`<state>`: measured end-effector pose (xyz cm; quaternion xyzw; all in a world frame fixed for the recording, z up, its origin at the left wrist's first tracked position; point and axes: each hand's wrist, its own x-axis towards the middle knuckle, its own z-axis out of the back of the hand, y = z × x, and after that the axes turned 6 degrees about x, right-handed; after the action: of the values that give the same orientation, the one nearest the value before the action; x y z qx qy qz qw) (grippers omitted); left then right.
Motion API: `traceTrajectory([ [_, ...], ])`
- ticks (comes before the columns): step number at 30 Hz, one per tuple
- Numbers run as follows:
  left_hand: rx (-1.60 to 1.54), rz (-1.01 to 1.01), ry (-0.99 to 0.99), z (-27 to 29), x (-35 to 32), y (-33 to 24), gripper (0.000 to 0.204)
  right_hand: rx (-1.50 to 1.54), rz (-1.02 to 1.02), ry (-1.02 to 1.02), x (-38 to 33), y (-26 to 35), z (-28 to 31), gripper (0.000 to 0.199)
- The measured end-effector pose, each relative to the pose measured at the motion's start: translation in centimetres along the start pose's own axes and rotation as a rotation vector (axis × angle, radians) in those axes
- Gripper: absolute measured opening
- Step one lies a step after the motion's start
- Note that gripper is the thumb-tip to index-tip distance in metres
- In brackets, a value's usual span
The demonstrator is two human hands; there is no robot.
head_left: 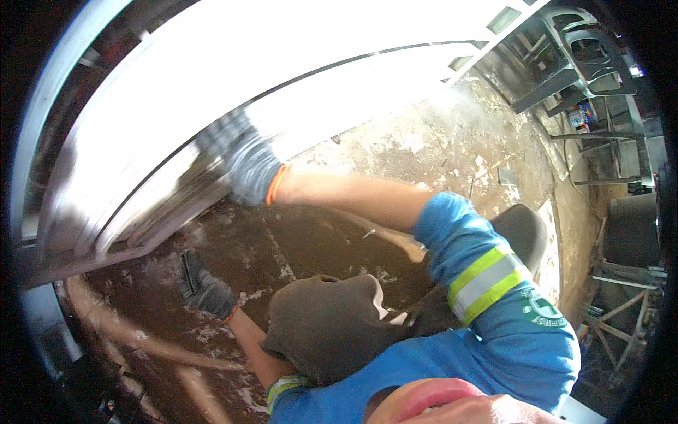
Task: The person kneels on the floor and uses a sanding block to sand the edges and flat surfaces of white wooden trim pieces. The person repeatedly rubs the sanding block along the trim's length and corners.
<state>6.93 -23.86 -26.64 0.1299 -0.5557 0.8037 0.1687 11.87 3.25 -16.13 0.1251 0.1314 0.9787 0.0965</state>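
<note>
A large white panel (282, 106), glaring in bright light, slants across the upper left with a dark line along it. My right hand (244, 155), in a grey knitted glove with an orange cuff, reaches across to the panel's lower part and seems to touch it. Motion smears its fingers, so what they hold, if anything, is hidden. Lower down, my left hand (207, 288), in a matching glove, hangs over the brown floor, apart from the panel. Its fingers look bent around a small dark piece whose kind I cannot make out.
The stained floor (452, 134) has pale patches and scraps. Dark metal chairs or frames (590, 60) stand at the right, near a small coloured can (583, 114). Pale curved bars (134, 339) cross the lower left. My bent knee (325, 318) is below centre.
</note>
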Motion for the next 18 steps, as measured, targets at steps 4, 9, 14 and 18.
traceTrajectory([
  [4,0.032,-0.162,-0.236,0.4,1.1,-5.4,0.029,0.573,0.517,0.292,1.1,8.9,-3.9,0.027],
  [9,-0.53,0.227,0.257,0.5,0.5,-10.5,0.03,1.285,0.283,0.079,-6.0,1.4,0.6,0.045],
  [14,-0.468,0.145,0.583,-11.7,0.4,-17.7,0.043,1.64,-0.13,0.098,-11.5,-7.7,1.5,0.039],
  [18,-0.237,0.039,0.791,-16.9,-0.2,-24.3,0.029,1.631,-0.347,-0.137,-16.5,-11.9,5.1,0.021],
])
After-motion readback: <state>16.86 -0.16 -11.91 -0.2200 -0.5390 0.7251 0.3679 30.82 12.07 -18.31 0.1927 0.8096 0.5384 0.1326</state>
